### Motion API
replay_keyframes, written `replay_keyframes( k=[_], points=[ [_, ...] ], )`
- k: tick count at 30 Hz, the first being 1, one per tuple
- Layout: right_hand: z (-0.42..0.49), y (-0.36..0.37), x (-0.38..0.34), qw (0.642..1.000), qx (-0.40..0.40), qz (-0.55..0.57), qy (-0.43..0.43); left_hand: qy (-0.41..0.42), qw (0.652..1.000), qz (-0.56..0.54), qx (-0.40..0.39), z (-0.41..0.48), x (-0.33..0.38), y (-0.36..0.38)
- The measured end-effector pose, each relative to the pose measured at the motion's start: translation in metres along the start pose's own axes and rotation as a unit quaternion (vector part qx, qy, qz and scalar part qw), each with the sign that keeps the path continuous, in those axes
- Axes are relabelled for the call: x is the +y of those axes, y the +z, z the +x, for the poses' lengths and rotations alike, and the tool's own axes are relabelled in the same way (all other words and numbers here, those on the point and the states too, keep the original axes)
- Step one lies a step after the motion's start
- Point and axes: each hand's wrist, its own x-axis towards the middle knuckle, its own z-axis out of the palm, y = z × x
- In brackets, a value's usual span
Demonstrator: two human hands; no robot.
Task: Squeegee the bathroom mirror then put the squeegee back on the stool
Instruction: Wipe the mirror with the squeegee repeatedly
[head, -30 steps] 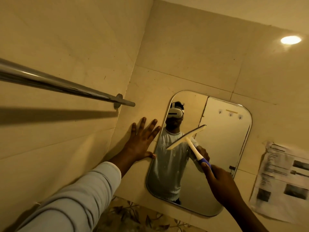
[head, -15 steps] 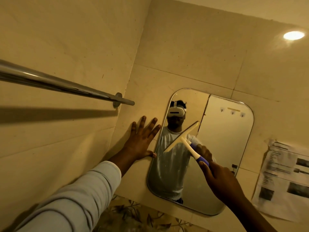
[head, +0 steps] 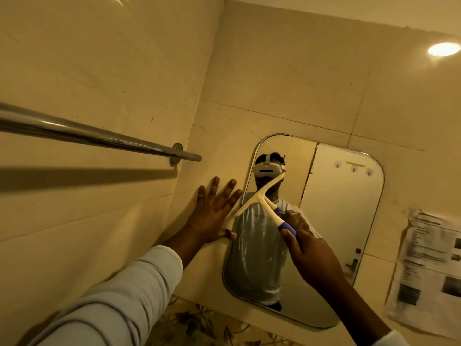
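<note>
- Presently, the squeegee [head: 260, 196]: cream blade tilted across the left part of the mirror [head: 344, 221], lower end past the left rim, just beside the left hand [head: 212, 216]
- Holding it, the right hand [head: 314, 260]: fingers curled round the blue handle end; a slack grip could let it slip
- Bracing, the left hand: flat on the wall tile [head: 149, 221], fingers straight and spread, holding nothing; blade may knock its thumb
- Likely fault: tilted blade riding off the rim, leaving streaks
- Return place, the stool: not in view
</note>
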Motion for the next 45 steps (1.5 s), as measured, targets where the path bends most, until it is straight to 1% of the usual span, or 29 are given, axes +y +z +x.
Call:
replay_keyframes(
  k=[2, 5, 10, 14, 18, 25, 29, 32, 34, 36, 38, 41, 45],
  points=[
    [-0.009, -0.001, 0.009, 1.000, 0.003, -0.016, -0.005, -0.005, 1.000, -0.005, -0.002, 0.000, 0.000, -0.001],
    [-0.024, -0.007, 0.023, 0.999, -0.014, -0.037, -0.005, -0.006, 1.000, 0.000, -0.005, 0.000, 0.000, -0.001],
    [-0.035, -0.016, 0.032, 0.998, -0.052, -0.025, 0.018, -0.010, 1.000, 0.007, -0.007, 0.001, 0.000, -0.002],
    [-0.017, -0.010, 0.016, 1.000, -0.026, 0.002, -0.003, -0.013, 1.000, 0.000, -0.014, 0.001, 0.001, -0.002],
    [-0.003, 0.005, 0.008, 0.999, -0.029, 0.000, -0.018, -0.014, 1.000, -0.002, -0.020, 0.000, 0.002, -0.004],
    [-0.030, 0.002, 0.020, 0.998, -0.035, -0.038, -0.021, -0.012, 1.000, 0.006, -0.021, 0.000, 0.001, -0.005],
    [-0.046, -0.009, 0.036, 0.994, -0.081, -0.078, 0.007, -0.009, 1.000, -0.001, -0.016, -0.002, 0.002, -0.005],
    [-0.047, -0.027, 0.023, 0.991, -0.103, -0.086, 0.013, -0.011, 1.000, 0.000, -0.012, -0.001, 0.001, -0.003],
    [-0.032, -0.040, 0.002, 0.994, -0.075, -0.078, -0.001, -0.010, 1.000, -0.004, -0.014, -0.001, 0.001, -0.003],
    [-0.004, -0.048, -0.018, 0.996, -0.031, -0.072, -0.038, -0.005, 1.000, -0.008, -0.009, -0.003, 0.001, -0.004],
    [0.027, -0.053, -0.036, 0.994, -0.003, -0.081, -0.066, -0.002, 1.000, -0.005, -0.011, -0.004, 0.002, -0.005],
    [0.060, -0.062, -0.050, 0.994, 0.008, -0.089, -0.062, -0.004, 1.000, -0.016, -0.017, -0.003, 0.002, -0.007],
    [0.074, -0.072, -0.042, 0.994, 0.008, -0.104, -0.046, -0.008, 1.000, -0.019, -0.021, -0.002, 0.002, -0.010]
  ],
)
